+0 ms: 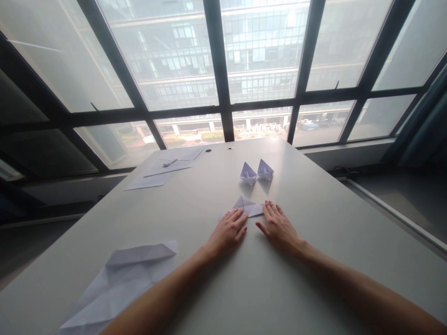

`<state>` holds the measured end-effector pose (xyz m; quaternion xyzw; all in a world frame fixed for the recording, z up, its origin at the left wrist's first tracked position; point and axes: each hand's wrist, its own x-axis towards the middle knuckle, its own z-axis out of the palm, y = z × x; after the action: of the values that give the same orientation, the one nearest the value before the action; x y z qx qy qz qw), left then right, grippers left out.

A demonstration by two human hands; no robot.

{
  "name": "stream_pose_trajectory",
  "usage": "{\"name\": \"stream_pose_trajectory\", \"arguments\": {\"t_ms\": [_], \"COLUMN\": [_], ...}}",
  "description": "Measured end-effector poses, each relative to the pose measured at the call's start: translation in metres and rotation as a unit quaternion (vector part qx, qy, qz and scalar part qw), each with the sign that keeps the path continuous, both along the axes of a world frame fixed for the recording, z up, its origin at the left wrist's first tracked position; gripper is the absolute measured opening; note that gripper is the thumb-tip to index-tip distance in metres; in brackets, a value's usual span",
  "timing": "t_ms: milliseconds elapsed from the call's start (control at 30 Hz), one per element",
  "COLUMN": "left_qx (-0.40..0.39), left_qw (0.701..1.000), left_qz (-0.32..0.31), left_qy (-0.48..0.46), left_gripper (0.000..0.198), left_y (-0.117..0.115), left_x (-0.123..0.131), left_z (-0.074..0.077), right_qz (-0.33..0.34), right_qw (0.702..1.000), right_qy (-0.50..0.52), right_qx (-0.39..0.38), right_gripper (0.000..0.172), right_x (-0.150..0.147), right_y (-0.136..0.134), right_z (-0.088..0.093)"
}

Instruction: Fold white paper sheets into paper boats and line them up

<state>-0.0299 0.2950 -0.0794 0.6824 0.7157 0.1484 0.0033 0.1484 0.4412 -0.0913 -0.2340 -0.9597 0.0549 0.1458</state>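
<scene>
A small folded white paper (248,208) with a pointed top lies flat on the white table (195,195). My left hand (230,229) rests over its left part, palm down with the fingers extended, and hides some of it. At the paper's right end, my right hand (278,226) lies flat with its fingertips at the edge and the thumb spread away. Just beyond the folded paper, two folded paper boats (248,174) stand upright side by side, the right boat (266,170) slightly farther back.
A large creased paper sheet (129,279) lies at the front left, partly behind my left forearm. Flat sheets (153,180) with a small whitish object (170,163) on them are at the back left. Windows stand beyond the table's far edge.
</scene>
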Motion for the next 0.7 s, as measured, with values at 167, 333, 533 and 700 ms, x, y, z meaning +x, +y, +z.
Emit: {"name": "stream_pose_trajectory", "arguments": {"t_ms": [167,333,533,700], "left_qx": [-0.002,-0.004,-0.009,-0.018], "left_qw": [1.000,1.000,1.000,1.000], "left_qz": [-0.010,-0.015,-0.012,-0.016], "left_qy": [0.002,-0.001,0.001,0.012], "left_gripper": [0.048,0.050,0.050,0.052], "left_y": [0.0002,0.0007,0.0008,0.0008], "left_x": [-0.0011,-0.0016,-0.0016,-0.0014], "left_z": [0.0001,0.0004,-0.0003,-0.0007], "right_qz": [0.129,0.155,0.154,0.149], "right_qw": [0.991,0.987,0.988,0.988], "right_qy": [0.016,0.005,0.000,0.006], "right_qx": [-0.012,-0.030,-0.030,-0.024], "right_gripper": [0.066,0.061,0.059,0.057], "right_x": [0.0015,0.0014,0.0004,0.0003], "right_y": [0.0027,0.0053,0.0063,0.0050], "right_z": [0.0067,0.0057,0.0052,0.0068]}}
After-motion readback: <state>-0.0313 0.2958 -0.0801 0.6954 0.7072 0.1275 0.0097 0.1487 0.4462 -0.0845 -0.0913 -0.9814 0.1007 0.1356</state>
